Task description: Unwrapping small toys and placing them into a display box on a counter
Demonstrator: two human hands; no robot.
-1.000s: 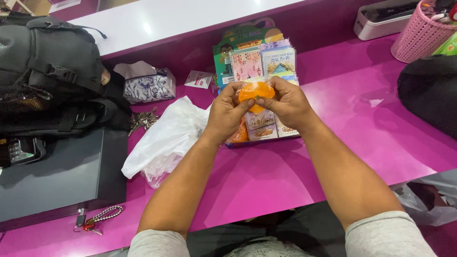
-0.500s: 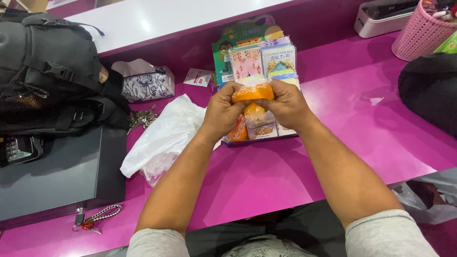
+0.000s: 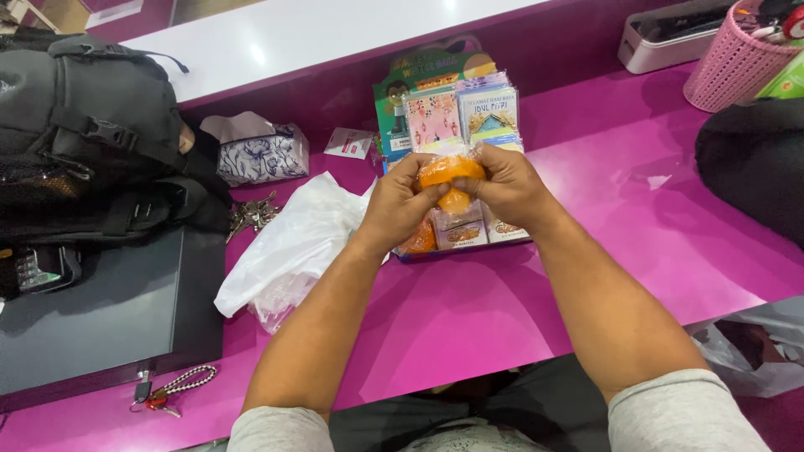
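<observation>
A: What do the two hands hold?

B: The left hand [image 3: 402, 205] and the right hand [image 3: 511, 188] are brought together in the upper middle of the frame, both clamped on one orange packet [image 3: 450, 174] in clear wrap. The fingers of each hand curl round its ends, and the thumbs press on its top.

A: Where does the packet sit in relation to the counter?

B: It is held up above the pink counter [image 3: 502, 318], over a small tray of packets [image 3: 469, 234] that lies just below the hands. Another orange piece [image 3: 419, 238] shows in that tray, under the left wrist.

A: What stands behind the hands?

B: A bundle of printed cards in plastic sleeves [image 3: 461, 113] leans upright against the back ledge, just beyond the packet.

A: And to the left side of the frame?

B: A crumpled white plastic bag [image 3: 285, 243] lies beside the left forearm. Further left rests a black case [image 3: 92, 310] with a key on a beaded strap [image 3: 167, 389] near its lower edge. A black backpack [image 3: 84, 134] fills the upper left, with a patterned pouch [image 3: 260, 155] and a bunch of keys [image 3: 251, 213] beside it.

A: The right side?

B: A pink basket [image 3: 733, 63] stands in the upper right corner, with a grey device [image 3: 662, 38] next to it.
</observation>
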